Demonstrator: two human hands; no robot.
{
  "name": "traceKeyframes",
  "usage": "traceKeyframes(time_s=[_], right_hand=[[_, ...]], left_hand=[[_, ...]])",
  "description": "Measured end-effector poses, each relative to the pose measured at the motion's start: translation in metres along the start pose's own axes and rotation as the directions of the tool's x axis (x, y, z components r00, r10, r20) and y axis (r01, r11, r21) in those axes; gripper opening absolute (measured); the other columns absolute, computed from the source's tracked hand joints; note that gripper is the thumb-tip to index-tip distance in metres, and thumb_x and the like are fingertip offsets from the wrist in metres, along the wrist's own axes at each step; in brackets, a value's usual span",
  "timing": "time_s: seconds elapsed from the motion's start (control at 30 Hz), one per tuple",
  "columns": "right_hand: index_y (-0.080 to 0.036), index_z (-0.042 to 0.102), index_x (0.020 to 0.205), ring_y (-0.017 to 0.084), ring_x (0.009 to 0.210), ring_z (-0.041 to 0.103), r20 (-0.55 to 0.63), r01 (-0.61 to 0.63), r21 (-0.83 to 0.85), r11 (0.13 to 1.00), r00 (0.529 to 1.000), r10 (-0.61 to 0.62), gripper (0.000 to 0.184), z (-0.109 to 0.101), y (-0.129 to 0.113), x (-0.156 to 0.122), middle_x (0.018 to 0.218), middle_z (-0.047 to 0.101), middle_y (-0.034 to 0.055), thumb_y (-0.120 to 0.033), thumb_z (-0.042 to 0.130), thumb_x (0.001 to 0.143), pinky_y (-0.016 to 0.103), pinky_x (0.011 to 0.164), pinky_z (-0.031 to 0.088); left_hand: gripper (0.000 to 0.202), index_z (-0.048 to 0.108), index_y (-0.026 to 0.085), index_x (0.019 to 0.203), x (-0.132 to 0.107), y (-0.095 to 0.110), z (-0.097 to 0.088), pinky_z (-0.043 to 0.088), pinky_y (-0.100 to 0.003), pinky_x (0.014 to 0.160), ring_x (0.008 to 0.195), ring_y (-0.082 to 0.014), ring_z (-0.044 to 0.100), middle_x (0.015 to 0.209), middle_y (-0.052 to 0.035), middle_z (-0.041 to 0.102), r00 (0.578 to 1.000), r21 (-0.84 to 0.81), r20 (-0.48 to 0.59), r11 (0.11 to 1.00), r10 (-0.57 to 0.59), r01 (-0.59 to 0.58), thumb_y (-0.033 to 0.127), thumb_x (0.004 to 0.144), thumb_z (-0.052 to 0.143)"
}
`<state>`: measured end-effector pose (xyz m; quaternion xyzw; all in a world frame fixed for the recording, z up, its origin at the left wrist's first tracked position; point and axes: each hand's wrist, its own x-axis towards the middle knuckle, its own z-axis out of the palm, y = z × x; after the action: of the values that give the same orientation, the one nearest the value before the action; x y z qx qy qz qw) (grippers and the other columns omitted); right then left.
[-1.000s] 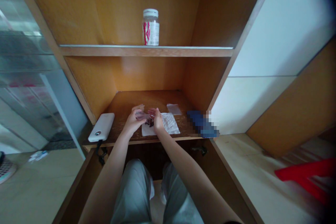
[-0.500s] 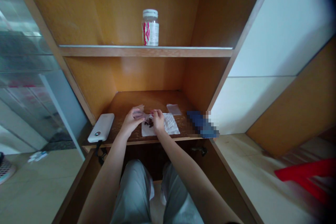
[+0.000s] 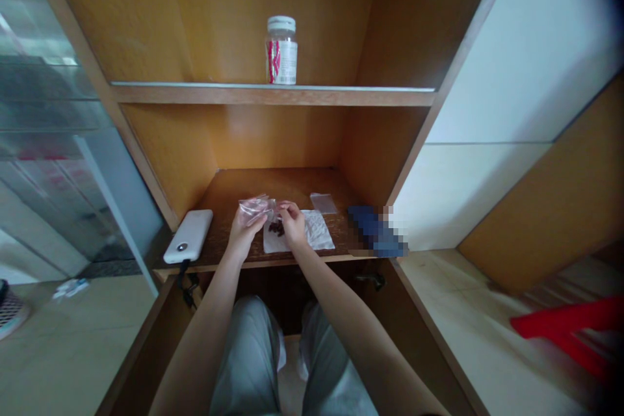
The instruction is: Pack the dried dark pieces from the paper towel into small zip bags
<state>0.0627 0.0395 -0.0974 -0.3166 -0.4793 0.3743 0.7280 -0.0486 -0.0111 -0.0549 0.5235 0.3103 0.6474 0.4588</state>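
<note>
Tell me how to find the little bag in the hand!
Look at the lower shelf of the wooden cabinet. The left hand holds a clear bag just above the white tissue. It is crumpled and lifted up, while the other clear bag lies flat behind the tissue.

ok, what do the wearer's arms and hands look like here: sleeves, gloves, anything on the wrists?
Both hands are bare, left hand and right hand, with no gloves. The left forearm and right forearm show no sleeves down to the frame edge. No watch or band shows at either wrist. Rings are too small to tell. Light grey trousers show below.
</note>
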Motion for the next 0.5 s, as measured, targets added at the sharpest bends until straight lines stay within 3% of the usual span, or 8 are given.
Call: traceKeyframes(time_s=[0.3,0.5], right_hand=[[-0.019,0.053,0.072,0.014,0.079,0.052,-0.088,-0.015,-0.058,0.998,0.996,0.01,0.008,-0.001,0.004,0.0,0.079,0.055,0.001,-0.027,0.051,0.073,0.027,0.075,0.043],[-0.019,0.051,0.072,0.014,0.078,0.051,-0.094,0.026,-0.11,0.994,0.995,-0.037,0.009,-0.001,-0.002,-0.001,0.077,0.054,0.0006,-0.027,0.049,0.074,0.028,0.077,0.041]], left_hand=[[0.036,0.053,0.019,0.099,-0.008,-0.015,-0.012,0.042,-0.043,0.092,0.09,-0.0188,0.063,0.096,-0.0045,0.066,0.977,-0.18,-0.082,0.967,-0.199,0.182,0.018,0.066,0.068],[0.039,0.051,0.017,0.101,-0.009,-0.013,-0.013,0.04,-0.045,0.093,0.088,-0.021,0.064,0.093,-0.0073,0.068,0.972,-0.203,-0.066,0.957,-0.226,0.208,0.019,0.067,0.068]])
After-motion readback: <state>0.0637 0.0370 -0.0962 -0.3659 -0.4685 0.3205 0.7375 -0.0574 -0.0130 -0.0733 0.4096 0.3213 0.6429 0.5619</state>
